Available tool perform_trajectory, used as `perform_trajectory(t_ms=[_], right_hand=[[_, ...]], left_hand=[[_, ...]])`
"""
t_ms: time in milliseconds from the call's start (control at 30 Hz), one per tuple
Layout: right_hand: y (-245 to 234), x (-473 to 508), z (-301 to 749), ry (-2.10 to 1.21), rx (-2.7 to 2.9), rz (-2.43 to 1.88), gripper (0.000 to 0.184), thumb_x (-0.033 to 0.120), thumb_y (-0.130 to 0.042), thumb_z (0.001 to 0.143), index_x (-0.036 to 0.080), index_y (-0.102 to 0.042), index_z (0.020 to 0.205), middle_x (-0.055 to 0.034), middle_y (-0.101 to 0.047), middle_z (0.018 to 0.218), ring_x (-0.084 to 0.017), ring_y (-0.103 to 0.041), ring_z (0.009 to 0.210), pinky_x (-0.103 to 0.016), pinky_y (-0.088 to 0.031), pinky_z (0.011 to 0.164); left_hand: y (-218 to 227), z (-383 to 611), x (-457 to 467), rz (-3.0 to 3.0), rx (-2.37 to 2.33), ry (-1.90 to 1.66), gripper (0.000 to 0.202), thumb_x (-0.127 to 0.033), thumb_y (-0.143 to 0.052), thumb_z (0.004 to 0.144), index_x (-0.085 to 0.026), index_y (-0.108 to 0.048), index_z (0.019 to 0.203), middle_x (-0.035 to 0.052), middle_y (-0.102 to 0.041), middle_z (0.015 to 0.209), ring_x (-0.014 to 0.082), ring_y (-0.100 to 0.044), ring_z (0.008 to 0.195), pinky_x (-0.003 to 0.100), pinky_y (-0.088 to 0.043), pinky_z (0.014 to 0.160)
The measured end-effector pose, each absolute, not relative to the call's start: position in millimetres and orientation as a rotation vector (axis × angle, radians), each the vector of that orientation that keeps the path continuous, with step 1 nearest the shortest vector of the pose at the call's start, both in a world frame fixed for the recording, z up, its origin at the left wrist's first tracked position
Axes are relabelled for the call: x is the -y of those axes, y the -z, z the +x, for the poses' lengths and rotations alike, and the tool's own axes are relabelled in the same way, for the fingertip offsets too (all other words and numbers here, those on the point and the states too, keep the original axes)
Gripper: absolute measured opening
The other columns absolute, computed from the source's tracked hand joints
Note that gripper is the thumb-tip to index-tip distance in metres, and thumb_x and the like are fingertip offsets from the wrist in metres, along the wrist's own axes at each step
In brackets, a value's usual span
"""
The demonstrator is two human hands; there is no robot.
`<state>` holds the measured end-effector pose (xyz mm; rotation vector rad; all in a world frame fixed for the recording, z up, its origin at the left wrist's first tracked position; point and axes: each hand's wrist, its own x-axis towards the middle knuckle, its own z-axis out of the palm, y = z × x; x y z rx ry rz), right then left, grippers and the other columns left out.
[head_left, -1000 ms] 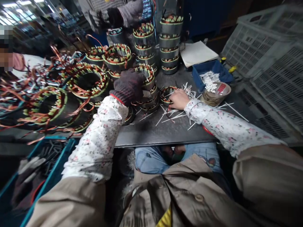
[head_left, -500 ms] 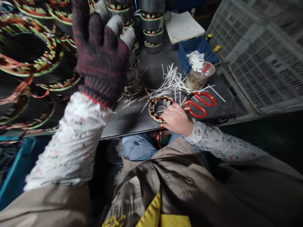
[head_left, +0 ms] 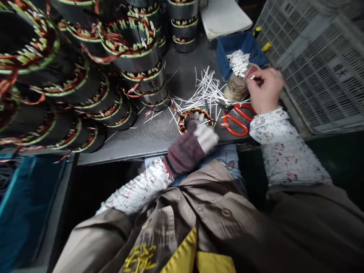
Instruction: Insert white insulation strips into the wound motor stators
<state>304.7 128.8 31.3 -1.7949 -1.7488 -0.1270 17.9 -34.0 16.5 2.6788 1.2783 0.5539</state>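
A wire-wound stator ring (head_left: 182, 120) with copper windings and pale green slot liners lies near the table's front edge. My left hand (head_left: 192, 148), in a dark knitted glove with pale fingertips, curls over its near rim; motion blurs the fingers. My bare right hand (head_left: 267, 89) is over the top of a round tape-wrapped container (head_left: 235, 88), thumb and finger pinched on a small white piece (head_left: 251, 77). More short white pieces (head_left: 239, 62) are heaped beside those fingertips. Red-handled scissors (head_left: 234, 127) lie between the stator and my right wrist.
Thin white strips (head_left: 207, 89) are scattered behind the stator. Stacked stators (head_left: 136, 49) crowd the left side. A blue bin (head_left: 223, 57) stands behind the container, near a white pad (head_left: 224, 17). Grey plastic crates (head_left: 321, 79) border the right; a teal box (head_left: 31, 204) sits lower left.
My left hand has come down from the stacked stators to the small stator. A stator now tops the stack it left. My right hand has moved from the small stator to the white pieces.
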Motion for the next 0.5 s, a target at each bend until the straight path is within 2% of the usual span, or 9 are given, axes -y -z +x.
perform_trajectory(t_ms=[67, 133, 233, 367, 433, 500], right_hand=[[-34, -126, 304, 0.124, 1.799, -1.778, 0.019, 0.029, -0.051, 0.096, 0.026, -0.07, 0.1, -0.0125, -0.073, 0.109, -0.025, -0.063, 0.106, -0.047, -0.051, 0.097], [-39, -117, 304, 0.138, 1.856, -1.676, 0.027, 0.03, -0.045, 0.1, 0.025, -0.07, 0.108, -0.0139, -0.074, 0.112, -0.026, -0.065, 0.106, -0.046, -0.053, 0.094], [-47, -102, 306, 0.202, 1.91, -1.501, 0.038, 0.03, -0.037, 0.104, 0.019, -0.07, 0.119, -0.0154, -0.073, 0.116, -0.029, -0.067, 0.112, -0.047, -0.054, 0.096], [-64, -76, 300, 0.169, 1.857, -1.343, 0.043, 0.033, -0.035, 0.105, 0.021, -0.068, 0.13, -0.0145, -0.071, 0.123, -0.031, -0.07, 0.114, -0.048, -0.057, 0.096], [-76, -62, 285, 0.16, 1.873, -1.219, 0.043, 0.034, -0.034, 0.106, 0.023, -0.065, 0.135, -0.0114, -0.073, 0.115, -0.029, -0.072, 0.105, -0.047, -0.057, 0.093], [-85, -54, 261, 0.193, 2.061, -1.067, 0.039, 0.033, -0.038, 0.105, 0.024, -0.071, 0.124, -0.0081, -0.075, 0.094, -0.028, -0.07, 0.094, -0.047, -0.054, 0.088]], left_hand=[[-12, 15, 19, 2.699, -1.314, -0.727, 0.043, -0.048, -0.052, 0.1, -0.017, -0.068, 0.126, 0.0139, -0.074, 0.124, 0.0278, -0.065, 0.128, 0.057, -0.047, 0.114], [-8, 13, 10, 2.742, -1.322, -0.868, 0.04, -0.045, -0.057, 0.099, -0.017, -0.067, 0.127, 0.0135, -0.074, 0.124, 0.0278, -0.067, 0.124, 0.059, -0.04, 0.122], [-2, 15, 13, 2.786, -1.345, -0.914, 0.036, -0.037, -0.055, 0.101, -0.02, -0.064, 0.132, 0.0108, -0.073, 0.125, 0.0244, -0.069, 0.117, 0.057, -0.038, 0.124], [8, 24, 27, 2.731, -1.474, -0.956, 0.039, -0.036, -0.057, 0.1, -0.023, -0.061, 0.137, 0.011, -0.071, 0.128, 0.0246, -0.066, 0.122, 0.054, -0.038, 0.124], [18, 27, 31, 2.694, -1.501, -0.996, 0.041, -0.042, -0.057, 0.099, -0.025, -0.061, 0.136, 0.0107, -0.071, 0.127, 0.0258, -0.063, 0.126, 0.054, -0.036, 0.125], [29, 28, 33, 2.673, -1.495, -1.028, 0.051, -0.055, -0.058, 0.095, -0.025, -0.062, 0.136, 0.0113, -0.072, 0.126, 0.0284, -0.061, 0.129, 0.055, -0.033, 0.127]])
